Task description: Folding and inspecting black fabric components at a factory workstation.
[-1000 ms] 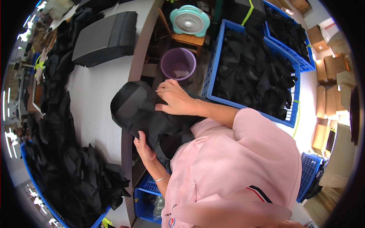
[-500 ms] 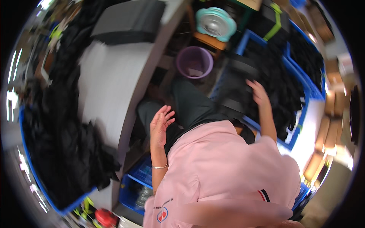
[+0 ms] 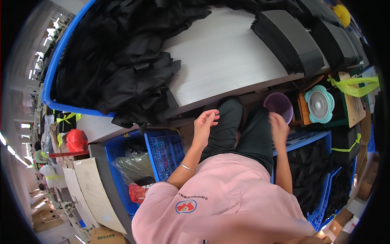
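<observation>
Tabletop in pale grey shows between a heap of black fabric pieces on the left and a black stack on the right; its front edge runs above the person's knees, and the heap overhangs that edge at the near left corner. The left hand is raised by the left thigh, just short of the edge, its fingers loosely bent and parted from the palm, apart from the heap. The right hand is beside the right thigh, near a purple basket; it is blurred, and I cannot tell how its fingers are set.

The heap fills a blue crate and spills onto the tabletop. Below the edge, at left, a blue bin contains a clear plastic bag and a red bag. At right, 2 blue crates hold more black fabric. A turquoise fan stands beyond the basket.
</observation>
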`<state>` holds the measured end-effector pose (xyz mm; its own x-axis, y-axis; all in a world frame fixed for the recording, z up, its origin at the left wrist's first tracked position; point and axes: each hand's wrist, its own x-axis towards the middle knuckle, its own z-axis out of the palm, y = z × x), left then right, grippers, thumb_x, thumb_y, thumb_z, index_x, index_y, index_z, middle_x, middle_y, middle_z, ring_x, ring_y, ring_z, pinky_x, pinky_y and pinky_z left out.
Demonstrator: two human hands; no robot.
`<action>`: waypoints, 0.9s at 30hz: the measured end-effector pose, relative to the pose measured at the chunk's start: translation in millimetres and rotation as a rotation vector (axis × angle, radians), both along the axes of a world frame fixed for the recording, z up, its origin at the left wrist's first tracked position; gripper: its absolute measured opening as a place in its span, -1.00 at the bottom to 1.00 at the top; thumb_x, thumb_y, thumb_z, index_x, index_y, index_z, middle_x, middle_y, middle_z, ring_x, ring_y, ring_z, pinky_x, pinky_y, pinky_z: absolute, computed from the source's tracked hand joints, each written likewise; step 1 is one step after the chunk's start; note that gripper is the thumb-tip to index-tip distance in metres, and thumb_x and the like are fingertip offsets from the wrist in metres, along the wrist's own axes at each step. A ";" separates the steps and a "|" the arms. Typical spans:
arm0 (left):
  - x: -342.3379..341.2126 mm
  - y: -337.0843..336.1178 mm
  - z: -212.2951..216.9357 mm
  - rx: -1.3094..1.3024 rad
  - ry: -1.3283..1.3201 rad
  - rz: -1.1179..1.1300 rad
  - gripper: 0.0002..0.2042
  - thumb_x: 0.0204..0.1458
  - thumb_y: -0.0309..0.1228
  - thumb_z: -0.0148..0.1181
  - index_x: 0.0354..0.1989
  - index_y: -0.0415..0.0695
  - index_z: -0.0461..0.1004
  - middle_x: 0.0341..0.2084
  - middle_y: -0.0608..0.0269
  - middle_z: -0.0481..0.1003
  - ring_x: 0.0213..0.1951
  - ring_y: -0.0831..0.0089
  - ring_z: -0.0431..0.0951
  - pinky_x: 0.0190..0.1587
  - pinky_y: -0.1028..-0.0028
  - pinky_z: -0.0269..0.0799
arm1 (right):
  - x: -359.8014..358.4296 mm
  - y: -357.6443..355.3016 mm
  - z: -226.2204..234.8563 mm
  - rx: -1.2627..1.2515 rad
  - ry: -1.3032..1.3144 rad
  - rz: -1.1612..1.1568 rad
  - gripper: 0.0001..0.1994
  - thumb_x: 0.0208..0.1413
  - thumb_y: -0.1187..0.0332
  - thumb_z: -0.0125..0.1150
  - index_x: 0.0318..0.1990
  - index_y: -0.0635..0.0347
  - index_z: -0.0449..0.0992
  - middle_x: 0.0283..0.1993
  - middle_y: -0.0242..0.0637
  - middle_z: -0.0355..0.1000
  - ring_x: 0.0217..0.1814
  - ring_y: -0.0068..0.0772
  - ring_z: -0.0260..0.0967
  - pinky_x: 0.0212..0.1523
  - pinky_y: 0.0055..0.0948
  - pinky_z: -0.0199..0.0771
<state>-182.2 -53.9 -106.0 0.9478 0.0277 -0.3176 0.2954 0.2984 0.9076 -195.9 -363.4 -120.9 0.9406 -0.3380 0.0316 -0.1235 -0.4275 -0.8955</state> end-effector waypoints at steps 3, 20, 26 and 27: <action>2.3 12.3 12.6 0.030 -0.060 0.040 -0.75 0.28 -0.35 0.12 0.00 -0.24 0.54 -0.07 0.23 0.58 -0.07 0.51 0.57 -0.10 0.53 0.48 | 78.7 116.3 44.1 -0.369 -0.527 0.469 -0.83 0.12 0.48 0.23 -0.13 0.19 0.59 -0.11 -0.19 0.54 -0.09 -0.15 0.53 -0.08 -0.32 0.55; 30.2 106.3 25.4 0.238 -0.273 0.169 -0.83 0.26 -0.48 0.12 -0.18 -0.30 0.62 -0.24 0.20 0.65 -0.17 0.54 0.60 0.01 0.51 0.47 | 194.6 209.0 94.6 0.130 -0.057 0.486 -0.77 0.17 0.52 0.08 -0.02 0.21 0.50 -0.16 -0.29 0.56 -0.14 -0.51 0.48 -0.08 -0.50 0.45; 90.0 144.0 18.9 0.186 -0.229 0.169 -0.66 0.28 -0.26 0.11 -0.30 -0.33 0.63 -0.35 0.13 0.64 -0.38 0.47 0.63 -0.29 0.51 0.51 | 162.2 104.4 37.9 0.689 0.102 0.247 -0.67 0.30 0.34 0.11 0.07 0.45 0.44 -0.17 -0.37 0.52 -0.14 -0.60 0.41 -0.11 -0.57 0.40; 102.7 150.5 12.0 0.209 -0.199 0.195 -0.65 0.28 -0.25 0.11 -0.31 -0.33 0.63 -0.37 0.13 0.64 -0.39 0.48 0.62 -0.32 0.50 0.51 | 153.1 101.5 33.3 0.687 0.104 0.236 -0.67 0.30 0.34 0.11 0.07 0.45 0.44 -0.17 -0.37 0.52 -0.14 -0.60 0.41 -0.11 -0.57 0.40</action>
<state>-79.5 96.6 -94.0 0.9611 0.2590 -0.0956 0.0626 0.1329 0.9892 -42.8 -261.9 -87.6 0.9774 -0.0372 -0.2083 -0.1969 0.2005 -0.9597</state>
